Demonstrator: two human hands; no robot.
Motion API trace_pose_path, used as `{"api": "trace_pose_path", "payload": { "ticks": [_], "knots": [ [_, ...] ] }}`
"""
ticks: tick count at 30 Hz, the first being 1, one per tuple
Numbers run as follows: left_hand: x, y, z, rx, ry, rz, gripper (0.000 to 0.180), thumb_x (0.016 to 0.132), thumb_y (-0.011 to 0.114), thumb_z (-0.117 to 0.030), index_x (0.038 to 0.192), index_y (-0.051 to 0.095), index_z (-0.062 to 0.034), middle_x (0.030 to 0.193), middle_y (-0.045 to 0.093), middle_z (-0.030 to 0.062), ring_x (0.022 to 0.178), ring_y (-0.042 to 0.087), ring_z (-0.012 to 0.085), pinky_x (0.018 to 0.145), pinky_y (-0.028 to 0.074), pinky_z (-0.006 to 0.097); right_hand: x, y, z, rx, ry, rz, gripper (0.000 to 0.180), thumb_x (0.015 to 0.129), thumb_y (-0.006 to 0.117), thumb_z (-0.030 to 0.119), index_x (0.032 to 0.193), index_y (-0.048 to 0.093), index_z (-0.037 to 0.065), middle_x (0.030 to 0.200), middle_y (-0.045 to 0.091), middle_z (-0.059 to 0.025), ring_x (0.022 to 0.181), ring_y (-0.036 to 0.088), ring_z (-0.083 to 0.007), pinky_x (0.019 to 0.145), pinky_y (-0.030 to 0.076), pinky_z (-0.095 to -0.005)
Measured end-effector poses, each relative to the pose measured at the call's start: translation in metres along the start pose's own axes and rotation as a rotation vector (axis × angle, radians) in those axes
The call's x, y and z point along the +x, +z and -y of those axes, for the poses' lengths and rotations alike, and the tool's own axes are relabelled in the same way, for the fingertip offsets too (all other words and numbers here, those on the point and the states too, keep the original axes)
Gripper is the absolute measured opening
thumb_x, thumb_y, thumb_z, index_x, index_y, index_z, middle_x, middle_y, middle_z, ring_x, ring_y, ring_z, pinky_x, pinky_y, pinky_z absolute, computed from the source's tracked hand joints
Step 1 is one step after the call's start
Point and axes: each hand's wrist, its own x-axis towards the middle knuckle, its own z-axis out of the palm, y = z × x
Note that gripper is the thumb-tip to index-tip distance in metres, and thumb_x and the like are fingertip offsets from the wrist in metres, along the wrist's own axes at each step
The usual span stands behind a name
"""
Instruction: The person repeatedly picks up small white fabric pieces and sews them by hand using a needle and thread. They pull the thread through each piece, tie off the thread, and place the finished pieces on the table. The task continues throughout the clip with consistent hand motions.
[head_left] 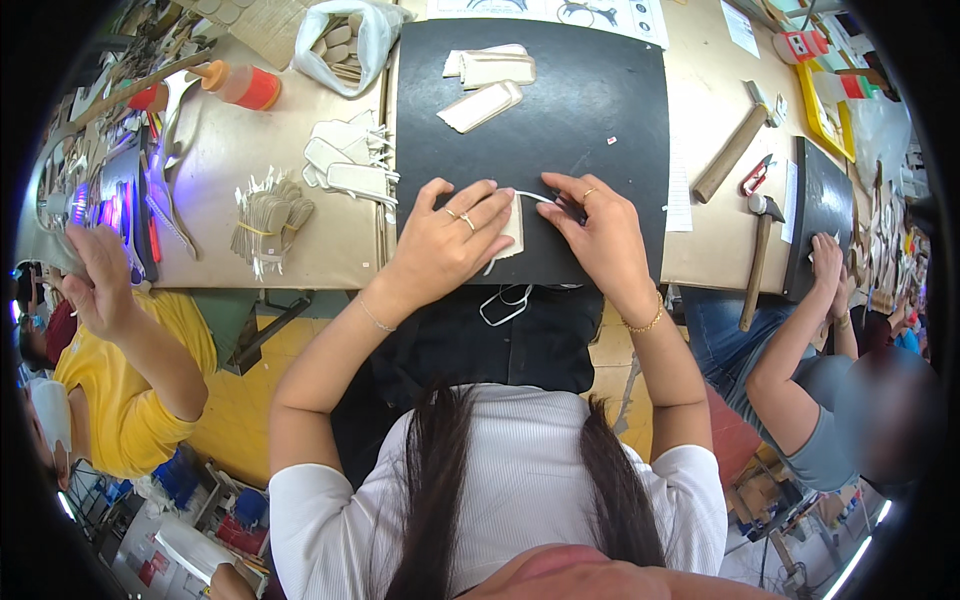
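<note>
On the black mat (530,120) in front of me lies a flat cream piece (513,228), partly covered by my left hand (458,232). The fingers of that hand are bent over the piece and press it against the mat. A thin white strip (532,195) curves off the top of the piece toward my right hand (598,222). My right thumb and index finger pinch the strip's end. Something dark shows under the right fingers; I cannot make out what it is. Farther up the mat, several similar cream pieces (495,68) lie in two small groups.
Left of the mat are loose cream pieces (350,158), a banded bundle (270,222), a plastic bag (345,45) of pieces and a red-and-clear bottle (240,85). A mallet (735,150), red snips (757,175) and a hammer (764,230) lie right. Co-workers sit on both sides.
</note>
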Motion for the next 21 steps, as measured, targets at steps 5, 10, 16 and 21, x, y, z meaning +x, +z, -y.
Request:
{"api": "trace_pose_path", "payload": {
  "ticks": [5, 10, 16, 21],
  "knots": [
    [0.003, 0.002, -0.016, -0.010, -0.069, -0.029, 0.031, 0.088, 0.077, -0.020, 0.113, 0.072, -0.0010, 0.128, 0.069, 0.0085, 0.118, 0.064, 0.0241, 0.097, 0.044, 0.044, -0.008, 0.004, 0.010, 0.038, 0.085, 0.002, 0.024, 0.089, 0.077, 0.010, 0.112, 0.077, 0.005, 0.090, 0.068, -0.0102, 0.079, 0.070, -0.0276, 0.071, 0.056, -0.0366],
    [0.006, -0.001, -0.030, 0.062, -0.110, 0.063, 0.030, 0.089, 0.072, -0.011, 0.117, 0.070, 0.0015, 0.126, 0.066, 0.0113, 0.115, 0.062, 0.0270, 0.098, 0.045, 0.044, -0.024, 0.014, 0.011, -0.147, -0.104, -0.085, 0.034, 0.080, 0.077, 0.000, 0.113, 0.077, 0.006, 0.083, 0.062, -0.0075, 0.073, 0.066, -0.0255, 0.066, 0.054, -0.0352],
    [0.006, -0.002, -0.029, 0.096, -0.101, 0.070, 0.033, 0.089, 0.074, -0.013, 0.119, 0.070, 0.0000, 0.127, 0.065, 0.0086, 0.116, 0.061, 0.0238, 0.097, 0.044, 0.043, -0.030, 0.024, 0.005, -0.344, -0.283, -0.159, 0.035, 0.078, 0.073, 0.004, 0.113, 0.077, 0.008, 0.078, 0.050, -0.0036, 0.067, 0.060, -0.0183, 0.057, 0.052, -0.0331],
    [0.005, -0.002, -0.028, 0.113, -0.093, 0.066, 0.035, 0.088, 0.076, -0.016, 0.119, 0.070, -0.0020, 0.129, 0.065, 0.0051, 0.116, 0.060, 0.0206, 0.095, 0.042, 0.042, -0.029, 0.026, 0.006, -0.386, -0.308, -0.155, 0.033, 0.080, 0.071, 0.006, 0.113, 0.076, 0.007, 0.079, 0.050, -0.0031, 0.068, 0.059, -0.0172, 0.057, 0.052, -0.0324]
  ]
}}
